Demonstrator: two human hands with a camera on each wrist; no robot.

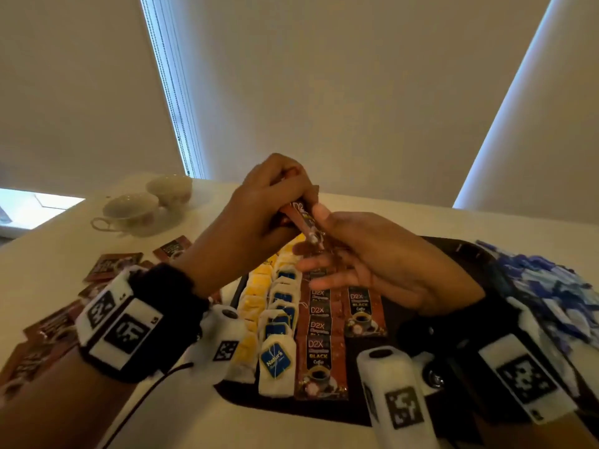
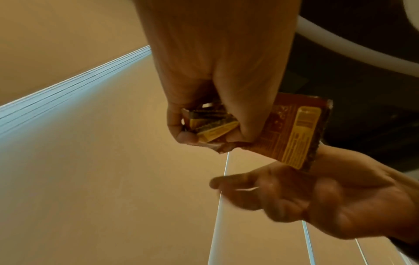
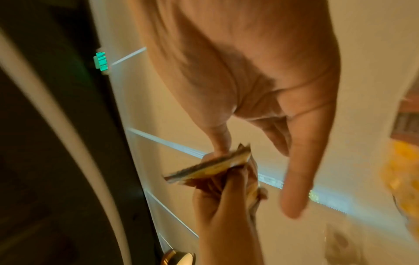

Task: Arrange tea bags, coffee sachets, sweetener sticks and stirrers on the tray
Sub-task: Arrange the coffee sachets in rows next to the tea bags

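Observation:
My left hand (image 1: 275, 209) is raised above the dark tray (image 1: 291, 408) and grips a bunch of brown coffee sachets (image 1: 303, 218). The left wrist view shows the left hand (image 2: 204, 107) with its fingers curled round these sachets (image 2: 290, 136). My right hand (image 1: 356, 254) is beside it, its thumb touching the top of the bunch and its fingers straight and spread below. In the right wrist view the thumb meets the sachets (image 3: 211, 166). On the tray lie rows of yellow tea bags (image 1: 256, 296), white tea bags with blue labels (image 1: 278, 361) and coffee sachets (image 1: 319, 351).
Several loose coffee sachets (image 1: 111, 265) lie on the white table left of the tray. Two teacups (image 1: 133, 209) stand at the far left. A blurred blue and white heap (image 1: 551, 286) lies right of the tray. Window blinds hang behind the table.

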